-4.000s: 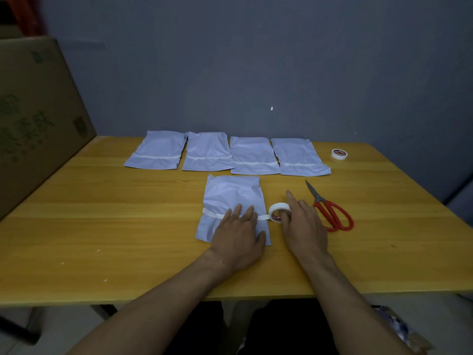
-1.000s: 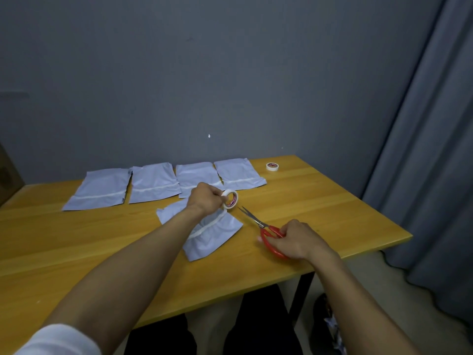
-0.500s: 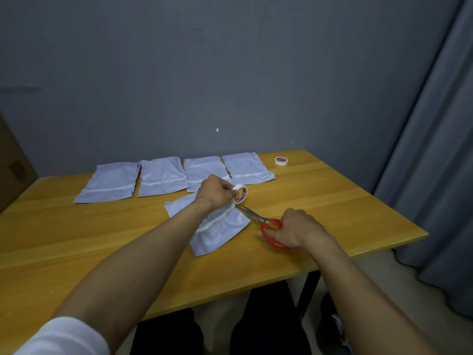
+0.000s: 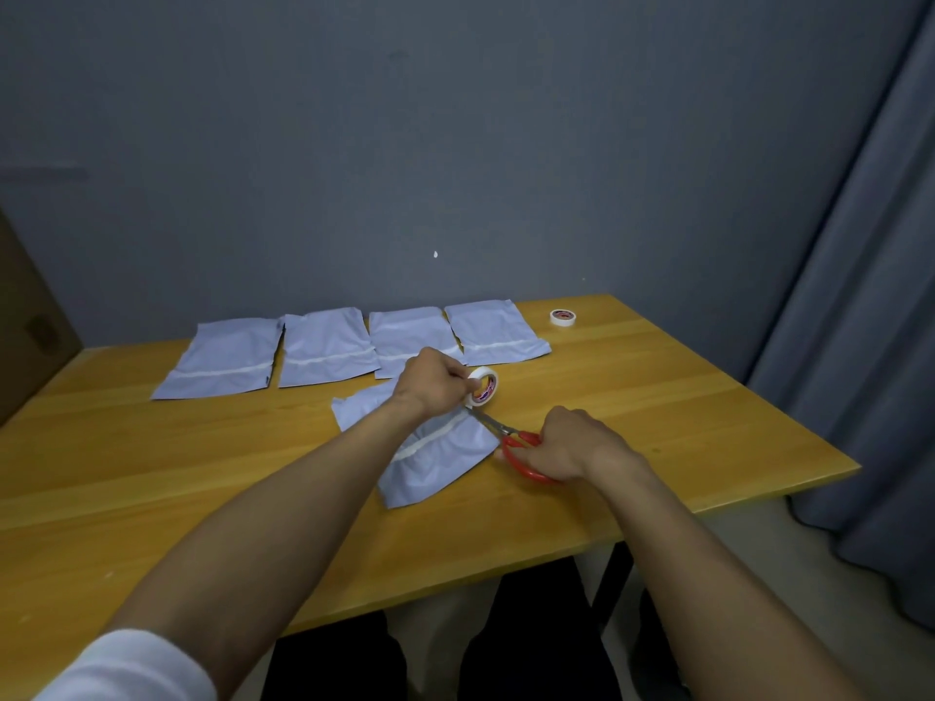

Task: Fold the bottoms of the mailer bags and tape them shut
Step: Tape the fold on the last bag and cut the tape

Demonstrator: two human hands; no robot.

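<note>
A pale mailer bag [image 4: 435, 462] lies skewed on the wooden table [image 4: 657, 412], a strip of white tape across its folded bottom. My left hand [image 4: 435, 384] grips a white tape roll [image 4: 483, 387] lifted just above the bag's far right corner. My right hand [image 4: 571, 442] holds red-handled scissors [image 4: 521, 447], whose blades point up-left and reach under the roll, where the tape leaves the bag. My left forearm hides part of the bag.
Several taped mailer bags [image 4: 324, 354] lie in a row along the back of the table. A second tape roll [image 4: 563, 317] sits at the back right. A cardboard box [image 4: 25, 321] stands at the left, a curtain [image 4: 860, 296] at the right.
Four seconds ago my left hand pressed the bag and my right held the roll. Since then the roll passed to my left hand, my right picked up the scissors, and the blades moved under the roll.
</note>
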